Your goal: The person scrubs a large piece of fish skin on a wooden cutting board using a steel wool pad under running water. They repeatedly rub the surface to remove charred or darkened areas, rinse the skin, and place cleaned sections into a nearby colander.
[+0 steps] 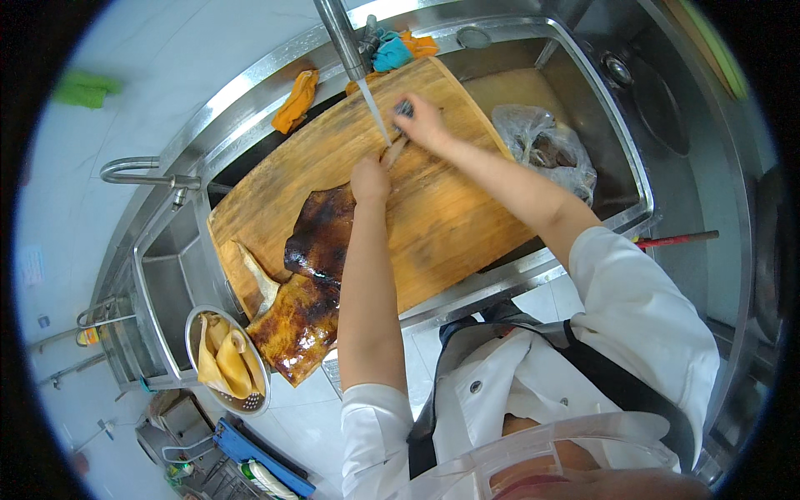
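Under the running faucet, my left hand is closed around a pale, narrow piece of meat or skin, whose end sticks out past the fingers. My right hand grips a dark grey scrubber, which looks like steel wool, close to that piece. Both hands are over a large wooden cutting board laid across the sink. Beside my left forearm lie browned, partly charred slabs of skin, glossy and wet. One slab hangs over the board's near edge. My forearm hides part of them.
A colander with yellowish pieces stands at the left. In the right basin there is murky water and a clear plastic bag with dark contents. Orange cloths and a blue cloth lie along the back rim.
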{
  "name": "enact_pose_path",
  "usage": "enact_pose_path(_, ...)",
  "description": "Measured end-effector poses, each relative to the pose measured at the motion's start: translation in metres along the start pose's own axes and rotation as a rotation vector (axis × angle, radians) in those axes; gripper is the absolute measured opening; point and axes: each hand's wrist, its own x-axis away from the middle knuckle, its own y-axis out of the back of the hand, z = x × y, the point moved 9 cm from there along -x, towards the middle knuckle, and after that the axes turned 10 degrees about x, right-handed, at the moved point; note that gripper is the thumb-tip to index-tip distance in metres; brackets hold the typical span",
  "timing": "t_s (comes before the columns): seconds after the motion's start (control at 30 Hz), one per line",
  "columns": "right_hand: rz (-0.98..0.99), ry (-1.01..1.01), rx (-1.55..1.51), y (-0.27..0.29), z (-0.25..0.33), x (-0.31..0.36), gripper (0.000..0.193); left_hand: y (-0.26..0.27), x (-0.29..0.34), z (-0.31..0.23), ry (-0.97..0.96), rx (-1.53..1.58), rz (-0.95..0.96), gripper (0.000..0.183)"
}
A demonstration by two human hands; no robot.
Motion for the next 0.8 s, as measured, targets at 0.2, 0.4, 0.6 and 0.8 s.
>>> enact_pose_path(0.2,0.059,0.227,0.545,-0.031,0.01,0.01,0.028,0.002,0.006,-0.004,0.134,0.045,-0.053,0.029)
enact_pose_path(0.4,0.01,0.032,0.526,-0.011,0.005,-0.005,0.028,-0.015,-0.002,0.02,0.209,0.179,-0.132,0.021)
enact_pose_path(0.6,-0.015,0.296,0.417,-0.03,0.034,0.038,0.031,-0.003,0.011,0.0,0.048,0.107,-0.201,0.02)
enact_pose_path(0.8,-0.092,0.179,0.551,0.019,-0.036,-0.009,0.034,0.0,0.007,-0.008,0.165,0.16,-0.149,0.029)
